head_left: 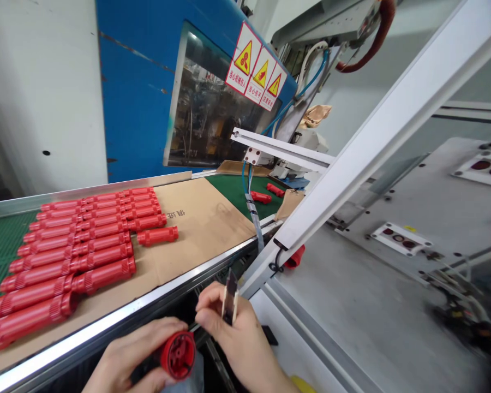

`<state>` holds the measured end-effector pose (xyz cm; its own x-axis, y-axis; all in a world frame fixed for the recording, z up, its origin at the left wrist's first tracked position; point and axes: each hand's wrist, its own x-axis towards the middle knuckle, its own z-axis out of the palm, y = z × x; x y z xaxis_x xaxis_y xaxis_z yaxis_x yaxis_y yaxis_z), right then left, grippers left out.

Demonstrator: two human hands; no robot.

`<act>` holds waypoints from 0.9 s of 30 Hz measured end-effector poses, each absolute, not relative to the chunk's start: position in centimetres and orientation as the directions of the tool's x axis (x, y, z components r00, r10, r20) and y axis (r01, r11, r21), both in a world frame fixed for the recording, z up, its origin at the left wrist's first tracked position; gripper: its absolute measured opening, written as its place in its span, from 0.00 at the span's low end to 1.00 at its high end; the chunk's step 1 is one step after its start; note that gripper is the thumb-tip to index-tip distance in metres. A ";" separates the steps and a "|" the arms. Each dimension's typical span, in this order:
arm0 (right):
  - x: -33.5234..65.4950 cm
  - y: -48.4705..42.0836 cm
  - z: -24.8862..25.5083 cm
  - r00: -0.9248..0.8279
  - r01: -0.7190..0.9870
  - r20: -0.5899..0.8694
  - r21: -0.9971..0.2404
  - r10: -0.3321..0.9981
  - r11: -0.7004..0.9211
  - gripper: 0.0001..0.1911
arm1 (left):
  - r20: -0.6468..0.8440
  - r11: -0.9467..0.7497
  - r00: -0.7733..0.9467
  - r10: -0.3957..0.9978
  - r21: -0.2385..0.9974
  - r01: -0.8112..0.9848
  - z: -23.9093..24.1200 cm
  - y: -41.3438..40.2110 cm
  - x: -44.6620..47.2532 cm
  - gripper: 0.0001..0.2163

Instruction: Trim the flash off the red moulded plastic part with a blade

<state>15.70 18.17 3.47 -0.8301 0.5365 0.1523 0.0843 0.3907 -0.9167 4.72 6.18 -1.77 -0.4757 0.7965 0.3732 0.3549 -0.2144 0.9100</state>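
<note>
My left fingers [137,355] clamp a red part [179,355]; my right fingers [229,333] pinch a blade [230,297] beside it.

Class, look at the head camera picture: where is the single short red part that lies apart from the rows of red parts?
The short red part lies on the cardboard sheet, left of centre, just right of the rows of red parts and beside the printed characters.

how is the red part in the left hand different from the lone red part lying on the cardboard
The red part in the left hand is gripped by the left hand, its round end facing the camera; the lone red part on the cardboard lies flat and untouched, seen side-on. The held one sits below the conveyor edge beside the right hand and its blade tool; the lone one lies beside the rows. Both are red ribbed plastic.
</note>
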 end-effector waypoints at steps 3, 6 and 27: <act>15.9 17.8 4.0 -0.888 0.166 -0.032 -0.952 0.459 0.255 0.05 | 0.443 -0.257 -0.392 0.807 0.859 0.442 -2.4 5.7 4.4 0.17; 15.5 17.3 3.4 -0.889 0.106 0.072 -0.929 0.452 0.355 0.01 | 0.507 -0.307 -0.276 0.817 0.787 0.535 -2.7 5.5 4.2 0.20; 15.8 17.5 2.4 -0.876 0.077 0.205 -0.833 0.435 0.548 0.05 | 0.424 -0.206 -0.546 0.723 0.886 0.416 -1.5 6.6 5.3 0.16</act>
